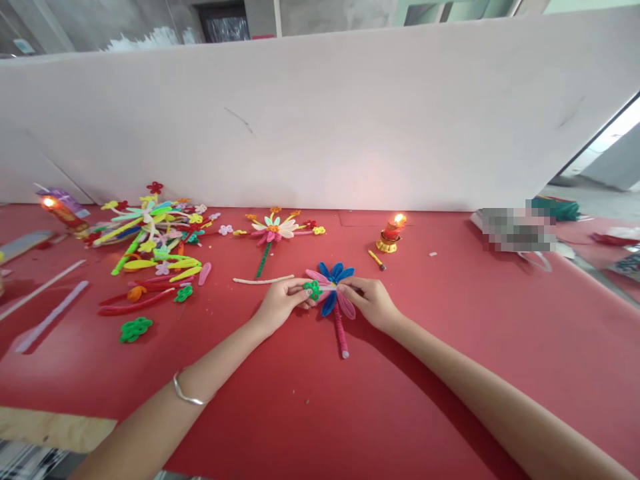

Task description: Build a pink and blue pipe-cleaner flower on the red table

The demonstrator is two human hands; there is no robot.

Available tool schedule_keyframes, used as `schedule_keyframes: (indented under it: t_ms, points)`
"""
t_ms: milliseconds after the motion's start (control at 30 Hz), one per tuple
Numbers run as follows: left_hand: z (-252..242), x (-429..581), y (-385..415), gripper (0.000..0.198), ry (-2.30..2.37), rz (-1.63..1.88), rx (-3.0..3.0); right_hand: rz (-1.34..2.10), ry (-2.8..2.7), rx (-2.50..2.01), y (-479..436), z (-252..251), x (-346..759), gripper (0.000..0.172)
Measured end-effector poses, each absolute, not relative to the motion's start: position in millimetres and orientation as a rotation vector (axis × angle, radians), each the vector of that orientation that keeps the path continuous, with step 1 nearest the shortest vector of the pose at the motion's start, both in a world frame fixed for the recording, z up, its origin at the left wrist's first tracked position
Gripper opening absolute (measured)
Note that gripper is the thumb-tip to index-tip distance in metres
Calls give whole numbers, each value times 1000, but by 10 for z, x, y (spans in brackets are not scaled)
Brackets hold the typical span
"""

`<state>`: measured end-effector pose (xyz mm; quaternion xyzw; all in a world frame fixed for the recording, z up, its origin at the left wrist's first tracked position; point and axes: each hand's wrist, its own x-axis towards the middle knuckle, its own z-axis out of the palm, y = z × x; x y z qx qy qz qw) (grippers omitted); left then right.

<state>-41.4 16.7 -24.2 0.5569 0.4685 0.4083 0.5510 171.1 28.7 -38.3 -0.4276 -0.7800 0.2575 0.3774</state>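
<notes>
My left hand pinches a small green pipe-cleaner flower between thumb and fingers. From it a thin pale stem runs across to my right hand, whose fingertips are closed on its other end. Just under my hands lies a larger pipe-cleaner flower with blue and pink petals; its pink wrapped handle points toward me. Whether the pale stem touches that flower's middle I cannot tell. A white pipe cleaner rests beside my left hand.
Finished flower with green stem lies behind my left hand. To the left sit a pile of colourful pipe-cleaner pieces and loose green flowers. Lit candles burn on the red table. A yellow stub lies nearby.
</notes>
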Motion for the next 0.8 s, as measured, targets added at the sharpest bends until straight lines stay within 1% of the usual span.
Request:
schedule_keyframes:
  t_ms: [200,800]
  points:
    - [-207,-405,124,31,1079,882,1386,651,-2002,-1076,276,-371,1691,35]
    - [-222,-396,119,32,1052,893,1319,643,-2008,-1032,278,-398,1698,25]
